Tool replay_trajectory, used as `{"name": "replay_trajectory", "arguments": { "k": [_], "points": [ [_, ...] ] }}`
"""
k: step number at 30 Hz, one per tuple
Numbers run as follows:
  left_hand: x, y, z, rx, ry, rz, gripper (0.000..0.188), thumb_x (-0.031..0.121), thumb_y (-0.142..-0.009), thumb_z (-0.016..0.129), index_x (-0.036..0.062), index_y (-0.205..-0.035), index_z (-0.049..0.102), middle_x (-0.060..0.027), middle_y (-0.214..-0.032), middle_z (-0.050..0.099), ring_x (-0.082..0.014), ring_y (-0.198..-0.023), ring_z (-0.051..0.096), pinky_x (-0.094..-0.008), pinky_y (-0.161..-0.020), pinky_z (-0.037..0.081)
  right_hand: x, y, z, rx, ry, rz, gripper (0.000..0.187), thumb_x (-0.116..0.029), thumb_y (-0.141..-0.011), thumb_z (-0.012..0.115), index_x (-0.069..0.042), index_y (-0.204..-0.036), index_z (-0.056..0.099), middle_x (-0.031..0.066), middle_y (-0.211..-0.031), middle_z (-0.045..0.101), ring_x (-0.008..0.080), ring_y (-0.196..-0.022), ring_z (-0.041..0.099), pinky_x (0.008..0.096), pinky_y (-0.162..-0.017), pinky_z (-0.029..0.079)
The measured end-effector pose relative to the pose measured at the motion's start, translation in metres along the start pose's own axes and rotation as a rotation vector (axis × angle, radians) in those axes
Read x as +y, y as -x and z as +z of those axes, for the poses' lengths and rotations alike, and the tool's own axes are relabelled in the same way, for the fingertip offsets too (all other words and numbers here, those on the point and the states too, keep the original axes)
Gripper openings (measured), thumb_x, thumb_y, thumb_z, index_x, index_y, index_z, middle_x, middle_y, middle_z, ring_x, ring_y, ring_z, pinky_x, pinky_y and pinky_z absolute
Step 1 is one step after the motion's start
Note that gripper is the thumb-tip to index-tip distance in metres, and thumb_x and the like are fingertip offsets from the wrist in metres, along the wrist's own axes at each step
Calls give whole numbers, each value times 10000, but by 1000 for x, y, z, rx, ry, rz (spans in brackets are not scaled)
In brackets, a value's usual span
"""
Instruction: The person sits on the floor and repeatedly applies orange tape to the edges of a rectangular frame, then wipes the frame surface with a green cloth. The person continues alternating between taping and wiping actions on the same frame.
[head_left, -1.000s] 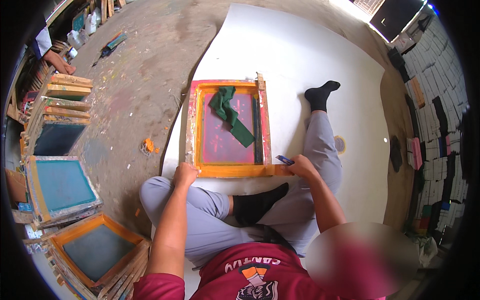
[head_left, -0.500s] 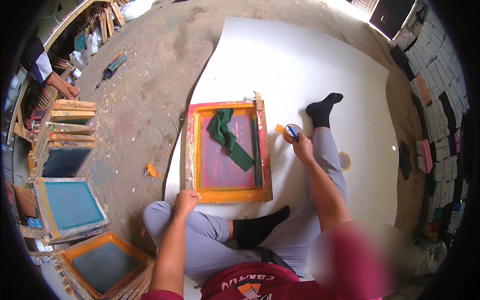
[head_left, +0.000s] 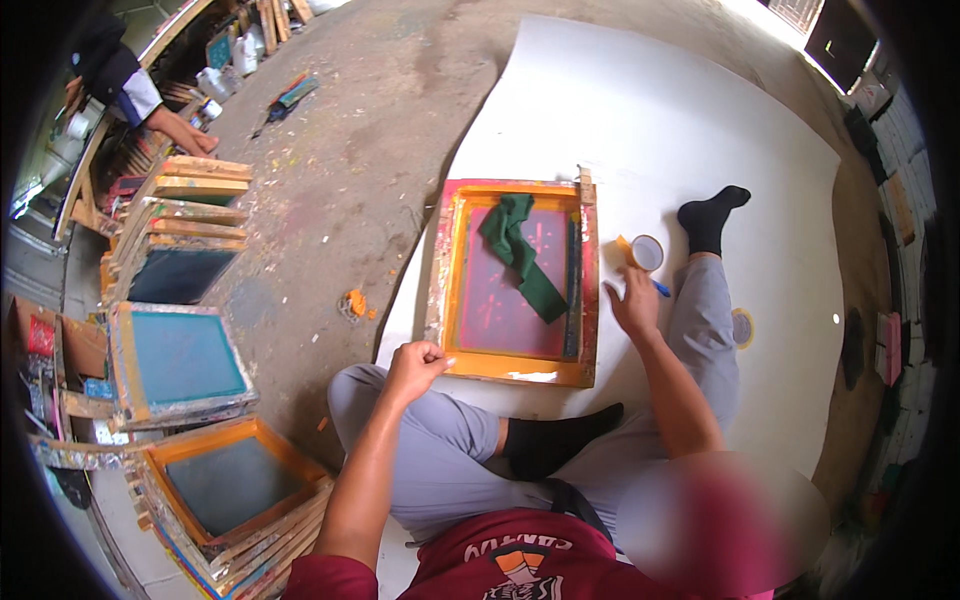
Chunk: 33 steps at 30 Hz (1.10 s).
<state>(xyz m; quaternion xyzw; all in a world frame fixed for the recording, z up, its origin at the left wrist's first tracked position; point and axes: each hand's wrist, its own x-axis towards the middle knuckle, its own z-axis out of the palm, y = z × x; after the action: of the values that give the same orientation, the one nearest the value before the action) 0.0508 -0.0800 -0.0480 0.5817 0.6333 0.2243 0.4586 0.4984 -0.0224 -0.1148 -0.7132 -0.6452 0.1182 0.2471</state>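
At the lower edge of the frame, a person in a dark red shirt (head_left: 510, 545) is sitting on a white sheet (head_left: 740, 130), one black-socked foot (head_left: 560, 440) lying tucked inward. Left of centre, the left hand (head_left: 415, 372) is hovering at the screen frame's near left corner, its fingers curling in and thumb closing against them; whether anything thin is lying in that pinch, I cannot tell.

The screen frame (head_left: 500, 367) is lying flat in the middle, with its orange near rail facing the person and a crumpled green cloth (head_left: 520, 255) resting across its mesh. Right of centre, the right hand (head_left: 633, 303) is spreading its fingers loosely and appears to be gripping nothing. A slim blue tool (head_left: 661, 288) is lying just beside it, and a tape roll (head_left: 635, 257) with a loose orange end is sitting just beyond the fingertips.

The step in hand seems to be tape work along the near rail; the next move is probably calling for smoothing fingers there, with the left corner kept steady.

Farther off, framed screens (head_left: 180, 350) are leaning along the left, and another person's legs (head_left: 180, 128) are showing at upper left.
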Motion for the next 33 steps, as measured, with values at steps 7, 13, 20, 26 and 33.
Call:
{"name": "replay_trajectory", "arguments": {
  "k": [7, 13, 20, 26, 33],
  "points": [
    [71, 24, -12, -43, -94, 73, 214, 184, -870, 847, -13, -916, 779, -70, -750, 743, -105, -691, 671, -291, -645, 526, -150, 38, 5, -783, -673, -393, 585, -353, -843, 871, -1, -1278, 698, 181, -1249, 721, 359, -1172, 667, 437, -1040, 509],
    [93, 38, -19, -13, -135, 175, 236, 196, -863, 856, -18, -922, 777, -91, -771, 758, -123, -675, 668, -305, -647, 534, -134, 52, 19, -846, -526, -318, 298, -262, -906, 836, 12, -930, 721, 94, -815, 722, 149, -746, 616, 369, -697, 497],
    [130, 51, -53, 33, -86, 273, 162, 129, -870, 821, -22, -901, 775, -112, -751, 757, -137, -648, 694, -316, -624, 536, -127, 52, -16, -801, -652, -241, 203, -115, -910, 832, 53, -975, 738, 57, -820, 745, 109, -767, 672, 306, -711, 540],
    [143, 47, -91, 119, -2, 367, 180, 119, -876, 836, -44, -910, 766, -80, -762, 759, -96, -684, 671, -286, -641, 539, -125, 49, -52, -698, -618, 13, 236, -105, -884, 850, 71, -981, 725, 73, -850, 751, 107, -797, 680, 281, -716, 550],
    [123, 36, -107, 146, 97, 341, 159, 103, -882, 842, -34, -890, 762, -36, -740, 726, -59, -682, 626, -256, -626, 512, -97, 55, -68, -514, -978, 165, 227, -160, -924, 830, 21, -1012, 725, 66, -897, 752, 129, -765, 684, 287, -730, 572]
  ]
}}
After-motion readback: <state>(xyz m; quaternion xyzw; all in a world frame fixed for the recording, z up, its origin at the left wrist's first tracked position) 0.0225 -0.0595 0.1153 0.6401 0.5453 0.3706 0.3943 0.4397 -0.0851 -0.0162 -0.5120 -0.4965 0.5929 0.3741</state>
